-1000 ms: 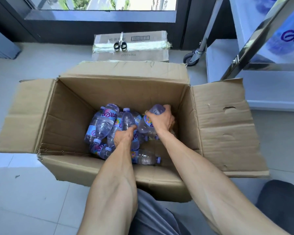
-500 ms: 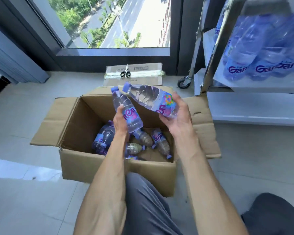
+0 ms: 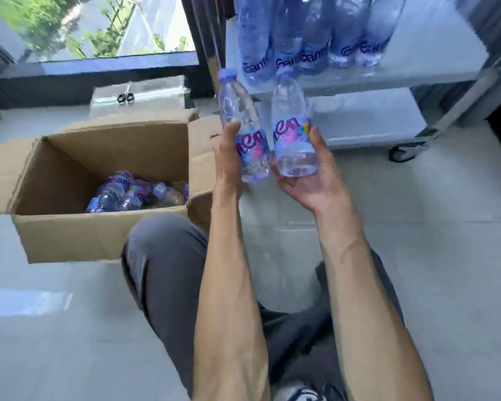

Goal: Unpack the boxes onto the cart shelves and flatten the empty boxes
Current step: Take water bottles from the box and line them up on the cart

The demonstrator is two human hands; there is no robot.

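Clear ribbed plastic bottles [image 3: 243,128] upright in both hands [image 3: 307,180].

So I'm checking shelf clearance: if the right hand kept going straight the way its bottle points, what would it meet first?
Probably the bottles already lying on the cart shelf; the right hand aims its bottle at them, though depth is unclear.

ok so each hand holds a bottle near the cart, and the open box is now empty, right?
Not quite. The head view shows the open box with several bottles left inside. The rest holds: left hand and right hand each hold a bottle near the cart.
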